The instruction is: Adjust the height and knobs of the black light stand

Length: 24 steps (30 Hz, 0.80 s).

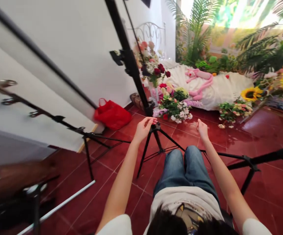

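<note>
My left hand (143, 128) is held out in front of the black tripod stand (153, 125), its thumb and fingers drawn together in a pinch. Whether it touches the stand is hard to tell. Level with it on the other side, above my knees, my right hand (202, 129) is closed with the fingertips upward. Anything between the fingers of either hand is too small to make out. The two hands are well apart. Beyond them, a cluster of flowers (173, 102) in pink, white and purple stands on the floor.
Stand legs spread over the red tiled floor (102, 182), with another black stand (251, 161) at right. A red bag (113, 114) lies by the wall. Farther back, a pink plush toy (202, 80) rests on a white cloth (227, 88). A white rod (63, 204) lies lower left.
</note>
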Available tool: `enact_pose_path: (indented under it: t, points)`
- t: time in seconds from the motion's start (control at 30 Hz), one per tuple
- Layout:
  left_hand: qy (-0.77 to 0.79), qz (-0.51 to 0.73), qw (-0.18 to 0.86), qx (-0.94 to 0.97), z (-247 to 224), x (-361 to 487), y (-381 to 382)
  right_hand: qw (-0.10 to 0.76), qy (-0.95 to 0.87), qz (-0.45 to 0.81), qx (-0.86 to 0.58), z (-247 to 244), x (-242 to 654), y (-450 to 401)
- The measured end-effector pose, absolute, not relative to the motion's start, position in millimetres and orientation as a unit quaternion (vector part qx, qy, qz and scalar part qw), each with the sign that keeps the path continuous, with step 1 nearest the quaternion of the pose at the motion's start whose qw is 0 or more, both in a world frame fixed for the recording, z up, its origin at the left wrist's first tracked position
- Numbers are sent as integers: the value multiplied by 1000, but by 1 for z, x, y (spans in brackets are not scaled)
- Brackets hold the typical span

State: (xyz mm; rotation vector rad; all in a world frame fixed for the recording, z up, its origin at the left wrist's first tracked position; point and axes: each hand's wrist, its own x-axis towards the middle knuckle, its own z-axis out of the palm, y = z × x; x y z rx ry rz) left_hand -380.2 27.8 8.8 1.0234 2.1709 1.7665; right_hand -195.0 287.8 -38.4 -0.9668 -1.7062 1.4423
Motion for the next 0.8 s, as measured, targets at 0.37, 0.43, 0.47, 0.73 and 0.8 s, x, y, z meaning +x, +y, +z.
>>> enact_pose_path:
  t: [0.37, 0.43, 0.47, 0.73, 0.8]
  points:
    - [661, 682, -81, 304, 38, -465, 64, 151, -844, 482, -180, 11, -381, 215]
    - [655, 688, -74, 304, 35, -470, 82, 121, -849, 475, -195, 22, -400, 214]
    - [657, 688, -79, 298, 34, -472, 90, 104, -850, 474, -204, 27, -409, 213]
    - [707, 657, -225, 137, 20, -472, 117, 39, -899, 354, -255, 57, -455, 215]
    - [709, 653, -228, 138, 19, -472, 118, 12, -912, 344, -225, 59, -458, 218]
